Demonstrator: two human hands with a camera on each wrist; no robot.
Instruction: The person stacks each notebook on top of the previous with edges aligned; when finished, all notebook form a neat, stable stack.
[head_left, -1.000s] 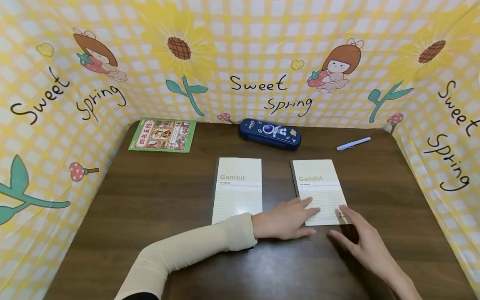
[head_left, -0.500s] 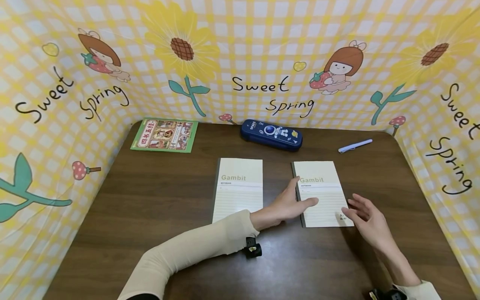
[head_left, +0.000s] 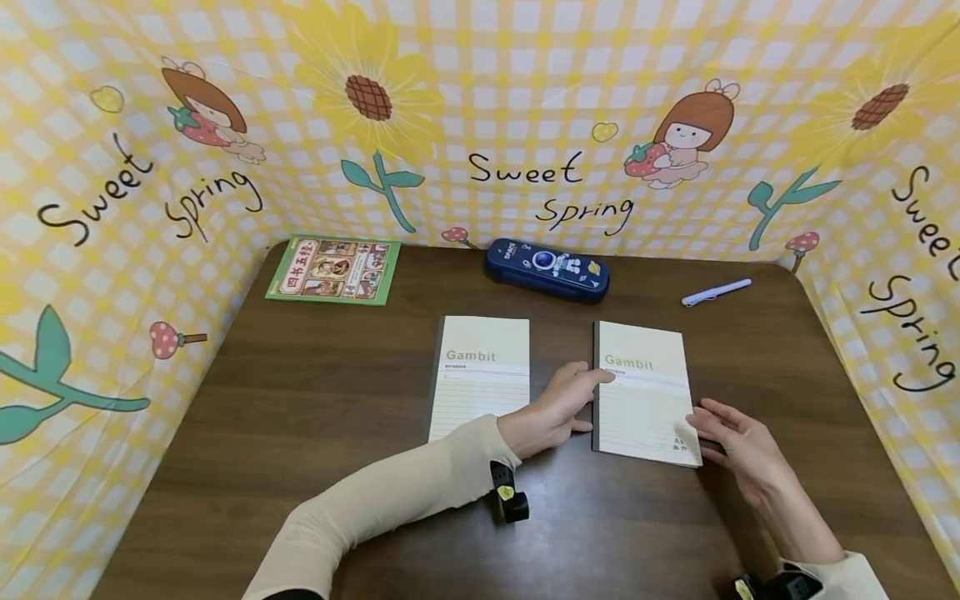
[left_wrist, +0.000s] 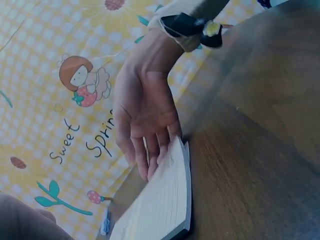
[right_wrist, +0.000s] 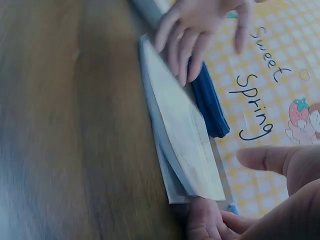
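Two Gambit notebooks lie side by side mid-table, a gap between them. The left hand (head_left: 558, 406) reaches across into that gap, fingers fairly straight, fingertips (head_left: 592, 379) touching the spine edge of the right notebook (head_left: 643, 392). The right hand (head_left: 738, 446) is at that notebook's near right corner, fingers loosely extended and touching the edge; the right wrist view shows fingertips (right_wrist: 202, 225) under the corner with the cover (right_wrist: 182, 135) lifted slightly off the pages. Hands are apart, one on each side of the book, neither closed around it. The left notebook (head_left: 482, 375) lies flat, partly covered by the left sleeve (head_left: 390, 492). At the back of the table (head_left: 300, 433): green book (head_left: 333, 269) far left, blue pencil case (head_left: 547, 269) centre, pen (head_left: 716, 292) right, all well apart from the hands.
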